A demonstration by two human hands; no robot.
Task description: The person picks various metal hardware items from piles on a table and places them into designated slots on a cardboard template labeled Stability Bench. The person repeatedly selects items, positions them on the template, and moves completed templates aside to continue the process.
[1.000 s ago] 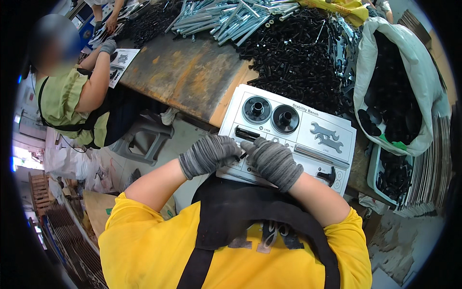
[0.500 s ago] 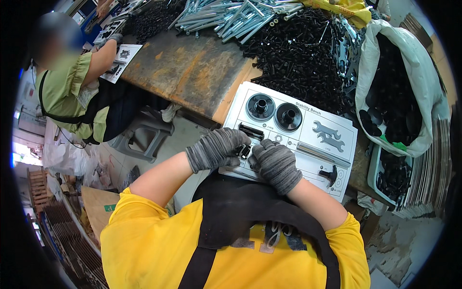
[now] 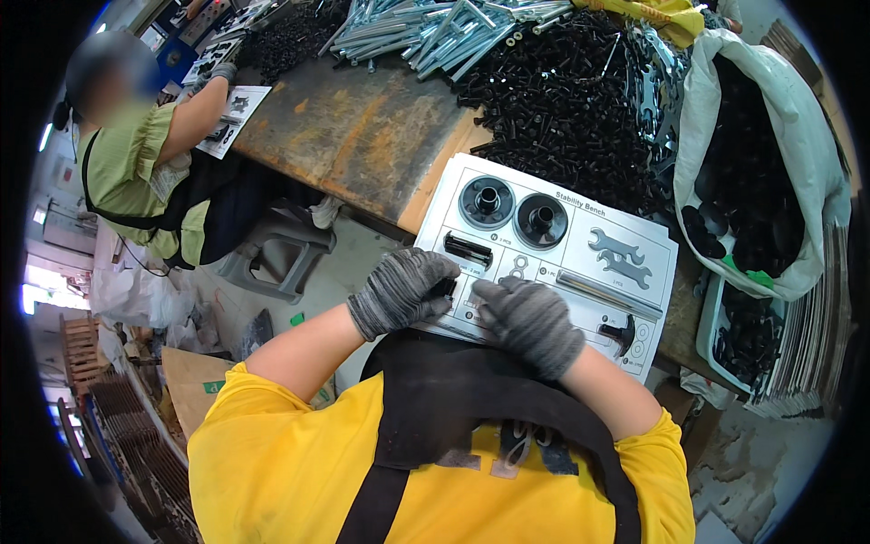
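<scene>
A white printed card (image 3: 580, 224) lies at the table's edge before me. My left hand (image 3: 403, 290), in a grey knit glove, curls over its lower left part, closed on small black bolts (image 3: 444, 288) that are partly covered. Just right of it, my gloved right hand (image 3: 532, 326) is bent over the card's lower middle; its fingertips are blurred and partly hidden. Black bolts (image 3: 468, 250) lie in a row above my left fingers. Farther up sit two round black flanged discs (image 3: 542, 220). Two wrenches (image 3: 623, 268), a metal tube (image 3: 609, 296) and a black T-shaped knob (image 3: 618, 334) are on the right.
Behind the card, a heap of black bolts (image 3: 553, 118) reaches toward silver rods (image 3: 444, 36) and loose wrenches (image 3: 651, 95). At right, a white sack (image 3: 689, 136) of black parts stands above a pale bin (image 3: 710, 340). A co-worker (image 3: 136, 172) works at the far left.
My hands have drawn apart: the left moved slightly left and down, the right a little right. The bolt row and printed outlines between them are more exposed.
</scene>
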